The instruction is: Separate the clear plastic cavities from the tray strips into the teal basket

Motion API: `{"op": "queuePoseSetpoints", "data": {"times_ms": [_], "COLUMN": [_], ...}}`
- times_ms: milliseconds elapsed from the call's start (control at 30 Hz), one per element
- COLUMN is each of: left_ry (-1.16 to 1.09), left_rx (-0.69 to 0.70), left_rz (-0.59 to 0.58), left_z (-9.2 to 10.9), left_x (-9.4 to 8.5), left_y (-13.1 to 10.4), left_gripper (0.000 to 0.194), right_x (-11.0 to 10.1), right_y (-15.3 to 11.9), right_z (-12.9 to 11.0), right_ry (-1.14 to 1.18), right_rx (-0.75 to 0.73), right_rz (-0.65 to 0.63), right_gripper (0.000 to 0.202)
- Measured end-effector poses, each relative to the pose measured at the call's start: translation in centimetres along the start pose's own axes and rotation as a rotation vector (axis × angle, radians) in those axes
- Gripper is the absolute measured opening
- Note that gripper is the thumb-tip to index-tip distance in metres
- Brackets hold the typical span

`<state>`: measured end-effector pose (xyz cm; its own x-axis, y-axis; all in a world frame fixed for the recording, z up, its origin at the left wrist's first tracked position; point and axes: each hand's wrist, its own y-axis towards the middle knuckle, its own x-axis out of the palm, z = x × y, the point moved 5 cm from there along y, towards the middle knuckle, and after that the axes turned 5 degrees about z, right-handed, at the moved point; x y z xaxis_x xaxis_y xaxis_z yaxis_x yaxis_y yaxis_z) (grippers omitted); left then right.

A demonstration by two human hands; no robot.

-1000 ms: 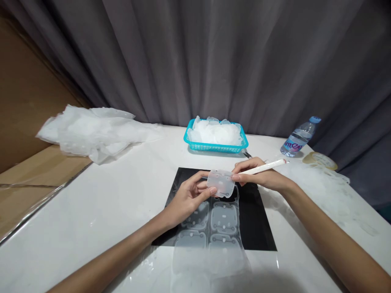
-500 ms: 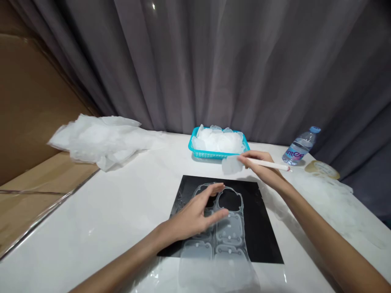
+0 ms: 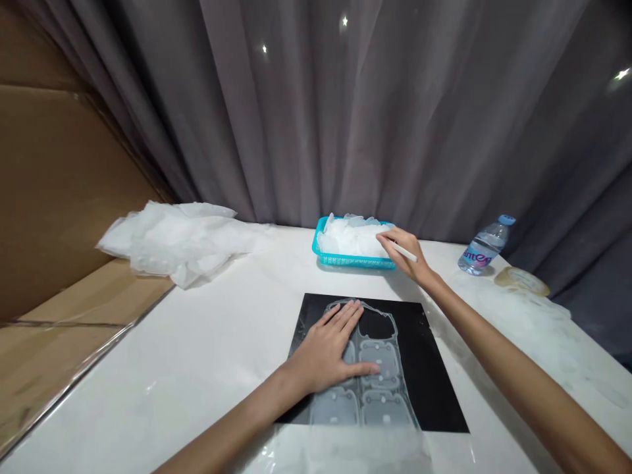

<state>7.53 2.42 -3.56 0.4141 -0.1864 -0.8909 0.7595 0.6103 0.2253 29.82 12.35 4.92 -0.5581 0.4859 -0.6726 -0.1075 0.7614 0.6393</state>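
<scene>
My left hand (image 3: 326,352) lies flat on a clear plastic sheet (image 3: 379,361) with rounded frosted shapes, its fingers stretched out and thumb spread. One cut-out opening shows near the sheet's top right. Beneath the sheet is a black mat (image 3: 432,368). My right hand (image 3: 409,255) is at the right end of a blue basket (image 3: 353,262), gripping a slim white pen-like tool (image 3: 403,251) whose tip I cannot see. Frosted thin pieces (image 3: 353,237) are heaped in the basket. Whether a piece is still between my right fingertips cannot be made out.
A crumpled heap of white plastic film (image 3: 180,240) lies at the left, beside a cardboard box (image 3: 59,197). A water bottle (image 3: 484,247) and a roll of tape (image 3: 522,281) stand at the back right. Translucent sheets (image 3: 523,322) spread along the right side.
My right hand has moved away from me to the basket, and the frosted piece it held is no longer distinguishable. My left hand has come down flat on the sheet.
</scene>
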Motion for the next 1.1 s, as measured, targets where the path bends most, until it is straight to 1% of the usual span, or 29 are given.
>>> {"op": "queuePoseSetpoints", "data": {"times_ms": [67,133,200,267,333,400,433,467,500,600,633,667,700,767,800,900,967,1033,1100], "left_ry": [-0.014,-0.017,-0.015,-0.022,-0.033,-0.033,-0.025,-0.015,-0.009,-0.018,-0.026,-0.029,-0.027,-0.025,-0.018,0.007,0.007,-0.009,-0.024], "left_rx": [0.006,-0.01,-0.038,-0.052,-0.041,-0.015,0.0,0.018,0.038,0.101,0.114,0.118,0.111,0.094,0.08,0.046,0.027,0.021,0.027], "left_rz": [0.016,0.004,-0.022,-0.044,-0.057,-0.059,-0.044,-0.013,0.032,0.18,0.194,0.186,0.155,0.051,0.002,-0.119,-0.138,-0.108,-0.074], "left_z": [-0.6,-1.2,-1.8,-2.2,-2.5,-2.7,-2.8,-2.7,-2.5,-1.1,-0.5,0.2,0.9,2.1,2.5,2.8,2.5,1.9,1.3], "left_x": [0.0,0.0,0.0,-0.2,-0.4,-0.6,-0.9,-1.2,-1.6,-3.1,-3.4,-3.4,-3.2,-2.1,-1.5,0.2,0.7,0.6,0.4], "left_y": [0.7,1.4,2.2,2.8,3.4,3.8,4.0,4.0,4.0,3.1,2.6,2.1,1.6,0.6,0.2,-0.3,0.1,0.7,1.2], "left_gripper": [0.107,0.109,0.111,0.112,0.113,0.111,0.109,0.104,0.092,0.045,0.039,0.041,0.051,0.08,0.089,0.099,0.103,0.106,0.108], "right_x": [-0.7,-1.4,-2.1,-2.5,-2.9,-2.9,-2.8,-2.7,-2.6,-2.3,-2.3,-2.2,-2.2,-2.3,-2.3,-2.5,-2.6,-2.5,-2.5], "right_y": [-3.2,-6.6,-9.7,-12.4,-14.4,-15.9,-16.3,-16.6,-16.8,-16.9,-16.8,-16.9,-16.9,-17.1,-17.2,-17.5,-17.5,-17.4,-17.2], "right_z": [-1.1,-2.5,-3.4,-3.7,-3.4,-3.3,-3.3,-3.5,-3.8,-4.3,-4.3,-4.3,-4.3,-4.2,-4.2,-4.5,-4.9,-5.2,-5.5], "right_ry": [0.047,0.104,0.248,0.347,0.403,0.442,0.459,0.472,0.484,0.534,0.552,0.567,0.576,0.572,0.566,0.551,0.548,0.546,0.536], "right_rx": [-0.001,-0.018,0.033,0.175,0.349,0.475,0.504,0.512,0.509,0.492,0.497,0.503,0.506,0.502,0.489,0.417,0.351,0.293,0.245], "right_rz": [-0.045,-0.12,-0.212,-0.268,-0.246,-0.209,-0.211,-0.226,-0.251,-0.322,-0.337,-0.352,-0.366,-0.384,-0.391,-0.415,-0.438,-0.448,-0.43], "right_gripper": [0.037,0.032,0.029,0.028,0.028,0.029,0.029,0.029,0.029,0.03,0.03,0.03,0.03,0.029,0.028,0.025,0.023,0.021,0.02]}}
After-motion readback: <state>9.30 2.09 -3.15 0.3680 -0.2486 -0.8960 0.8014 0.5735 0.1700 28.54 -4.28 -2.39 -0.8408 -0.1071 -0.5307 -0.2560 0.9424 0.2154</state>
